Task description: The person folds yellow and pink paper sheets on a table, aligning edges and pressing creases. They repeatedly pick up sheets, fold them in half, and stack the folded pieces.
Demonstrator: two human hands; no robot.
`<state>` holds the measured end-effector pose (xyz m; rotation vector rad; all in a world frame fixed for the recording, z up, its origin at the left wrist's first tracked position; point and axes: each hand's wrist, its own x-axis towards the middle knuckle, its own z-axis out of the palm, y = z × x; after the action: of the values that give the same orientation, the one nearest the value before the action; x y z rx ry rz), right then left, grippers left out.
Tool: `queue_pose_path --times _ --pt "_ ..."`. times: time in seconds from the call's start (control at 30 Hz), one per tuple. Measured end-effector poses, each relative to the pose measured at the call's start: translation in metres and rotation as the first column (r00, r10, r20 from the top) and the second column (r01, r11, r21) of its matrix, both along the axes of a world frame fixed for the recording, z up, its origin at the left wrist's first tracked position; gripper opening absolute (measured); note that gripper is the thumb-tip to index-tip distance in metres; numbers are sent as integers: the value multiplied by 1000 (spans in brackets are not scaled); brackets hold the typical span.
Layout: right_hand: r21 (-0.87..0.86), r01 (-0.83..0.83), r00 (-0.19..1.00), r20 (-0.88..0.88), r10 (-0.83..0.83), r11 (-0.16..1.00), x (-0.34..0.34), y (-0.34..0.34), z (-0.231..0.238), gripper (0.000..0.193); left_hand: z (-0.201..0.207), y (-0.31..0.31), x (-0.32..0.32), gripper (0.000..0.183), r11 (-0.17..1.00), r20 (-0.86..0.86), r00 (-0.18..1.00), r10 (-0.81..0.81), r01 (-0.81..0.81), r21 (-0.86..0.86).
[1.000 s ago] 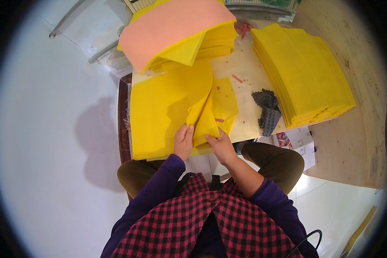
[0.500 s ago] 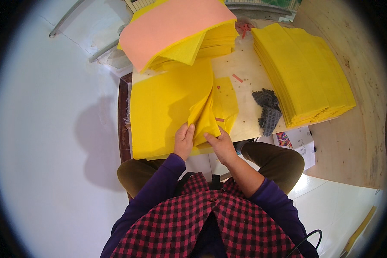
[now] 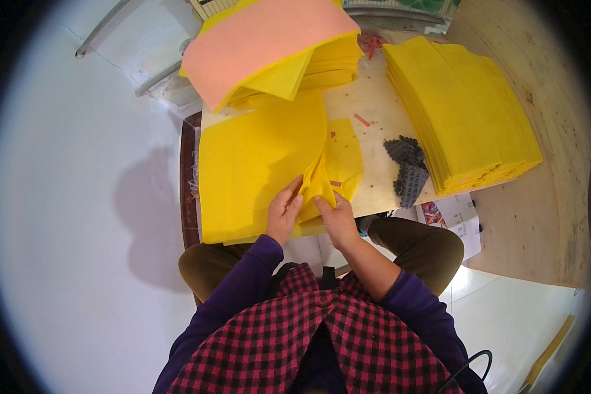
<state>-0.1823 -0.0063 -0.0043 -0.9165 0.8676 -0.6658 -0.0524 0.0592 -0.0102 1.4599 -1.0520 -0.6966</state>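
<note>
A large yellow cloth sheet (image 3: 249, 164) lies on the near left of the table, its right edge lifted and gathered into folds. My left hand (image 3: 284, 211) is at these folds, fingers closed on the cloth. Close by on the right, my right hand (image 3: 338, 220) pinches the sheet's near corner between thumb and fingers. The fingertips of both hands are partly hidden by the cloth. More yellow cloth (image 3: 348, 148) shows flat beneath the raised edge, with a small red strip (image 3: 335, 184) on it.
A yellow stack (image 3: 328, 65) topped by a pink sheet (image 3: 269, 46) stands at the back. Another yellow stack (image 3: 463, 115) lies at right, beside a crumpled dark grey cloth (image 3: 408, 172). A wooden panel (image 3: 525, 217) borders the right side. A white box (image 3: 459, 223) sits below the table.
My left fingers have shifted slightly up along the fold and spread a little. The lifted edge is bunched more narrowly between my hands. The stacks have not moved.
</note>
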Motion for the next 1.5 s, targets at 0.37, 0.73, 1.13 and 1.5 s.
queue_pose_path --times 0.37,0.73,1.13,1.5 --pt "100 -45 997 62 39 994 4 -3 7 31 -4 0 1 37 994 135 989 58 -70 83" --pt "211 -175 958 263 116 962 -8 -7 2 39 9 0 -2 33 986 145 986 77 -97 136" --pt "205 -161 971 205 118 965 -6 -8 5 34 -1 -2 -4 43 996 -120 992 -27 17 -84" --pt "209 -156 972 208 112 965 -3 -9 1 34 -5 -1 1 36 992 82 994 77 -85 97"
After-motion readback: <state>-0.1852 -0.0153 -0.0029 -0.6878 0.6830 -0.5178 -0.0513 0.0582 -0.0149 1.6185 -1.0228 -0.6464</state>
